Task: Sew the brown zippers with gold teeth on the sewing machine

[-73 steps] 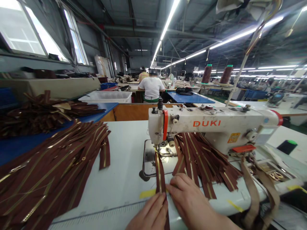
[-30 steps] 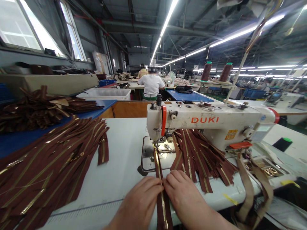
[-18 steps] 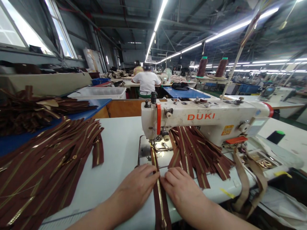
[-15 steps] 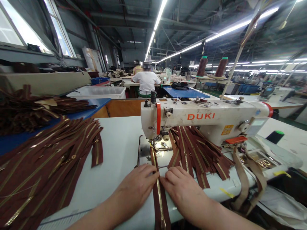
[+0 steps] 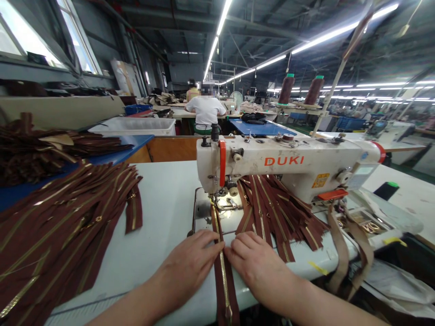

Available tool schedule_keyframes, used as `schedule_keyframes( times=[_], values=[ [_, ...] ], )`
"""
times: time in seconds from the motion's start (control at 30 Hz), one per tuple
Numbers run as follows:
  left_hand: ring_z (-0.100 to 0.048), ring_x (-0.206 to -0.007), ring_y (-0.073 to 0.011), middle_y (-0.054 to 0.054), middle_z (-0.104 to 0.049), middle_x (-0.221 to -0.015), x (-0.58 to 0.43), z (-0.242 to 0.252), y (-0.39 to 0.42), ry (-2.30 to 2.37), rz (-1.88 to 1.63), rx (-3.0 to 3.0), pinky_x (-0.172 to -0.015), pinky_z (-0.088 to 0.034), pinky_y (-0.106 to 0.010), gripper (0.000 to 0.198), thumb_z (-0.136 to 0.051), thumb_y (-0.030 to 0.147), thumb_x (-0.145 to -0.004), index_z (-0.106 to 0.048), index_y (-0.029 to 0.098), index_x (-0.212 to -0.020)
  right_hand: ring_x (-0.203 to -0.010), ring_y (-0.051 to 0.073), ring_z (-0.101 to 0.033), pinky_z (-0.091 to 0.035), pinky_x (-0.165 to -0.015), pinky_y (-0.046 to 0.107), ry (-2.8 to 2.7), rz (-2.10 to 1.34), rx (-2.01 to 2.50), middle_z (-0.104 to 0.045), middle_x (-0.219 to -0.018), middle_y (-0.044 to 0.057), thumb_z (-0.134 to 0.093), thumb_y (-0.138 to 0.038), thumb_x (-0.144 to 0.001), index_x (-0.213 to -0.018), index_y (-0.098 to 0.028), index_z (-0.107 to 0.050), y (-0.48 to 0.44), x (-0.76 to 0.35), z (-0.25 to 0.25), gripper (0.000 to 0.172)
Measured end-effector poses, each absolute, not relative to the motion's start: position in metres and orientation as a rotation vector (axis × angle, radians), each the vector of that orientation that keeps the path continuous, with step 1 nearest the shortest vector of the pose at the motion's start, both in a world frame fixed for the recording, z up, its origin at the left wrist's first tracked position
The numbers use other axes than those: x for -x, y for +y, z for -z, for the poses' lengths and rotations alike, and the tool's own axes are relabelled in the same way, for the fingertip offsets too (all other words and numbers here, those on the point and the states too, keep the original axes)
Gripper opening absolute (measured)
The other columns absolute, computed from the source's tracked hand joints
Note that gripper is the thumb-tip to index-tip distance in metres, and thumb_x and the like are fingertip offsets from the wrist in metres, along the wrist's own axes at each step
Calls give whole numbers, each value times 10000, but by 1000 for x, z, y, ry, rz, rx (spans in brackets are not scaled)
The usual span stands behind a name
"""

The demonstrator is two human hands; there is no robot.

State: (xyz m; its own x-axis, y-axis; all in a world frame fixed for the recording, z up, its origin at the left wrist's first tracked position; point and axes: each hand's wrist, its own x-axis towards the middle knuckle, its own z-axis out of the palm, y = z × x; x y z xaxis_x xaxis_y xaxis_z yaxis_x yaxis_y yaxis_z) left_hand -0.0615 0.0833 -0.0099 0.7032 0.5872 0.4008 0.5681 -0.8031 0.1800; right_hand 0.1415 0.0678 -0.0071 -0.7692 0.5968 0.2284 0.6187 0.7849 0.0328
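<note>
A brown strip with a gold zipper (image 5: 224,285) runs from under the presser foot of the white sewing machine (image 5: 251,158) down over the table's front edge. My left hand (image 5: 190,260) lies at the strip's left side, fingers pressed together with the strip's edge under them. At its right side, my right hand (image 5: 254,262) has its fingers curled together on the other edge. Both hands sit a little in front of the metal needle plate (image 5: 203,217). The strip's upper end is hidden at the foot.
Brown zipper strips (image 5: 78,217) are heaped on the left, and another pile (image 5: 278,208) lies under the machine arm. Beige straps (image 5: 340,253) hang at the right near a parts tray (image 5: 367,224). A person in a white shirt (image 5: 205,111) sits farther back.
The whole view has shifted slightly, moving the scene up and a little left. Both hands keep about the same place beside the strip.
</note>
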Motion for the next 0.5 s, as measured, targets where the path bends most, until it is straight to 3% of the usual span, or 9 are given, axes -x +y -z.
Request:
schedule_keyframes(
  times=[0.3, 0.5],
  values=[
    [-543, -956, -199, -84, -594, -1033, 62, 10, 81, 989, -702, -2813, -850, -503, -358, 266, -395, 124, -915, -602, 157, -1079, -909, 198, -469, -393, -855, 331, -2660, -66, 1010, -579, -946, 48, -460, -143, -911, -1092, -173, -559, 69, -153, 5, 209],
    [-554, -939, -199, -81, -604, -1019, 61, 7, 81, 983, -708, -2789, -838, -509, -359, 266, -410, 99, -886, -610, 166, -1048, -868, 194, -467, -386, -804, 331, -2753, 53, 874, -563, -891, 39, -463, -168, -918, -1034, -165, -582, 74, -148, 8, 166]
  ],
)
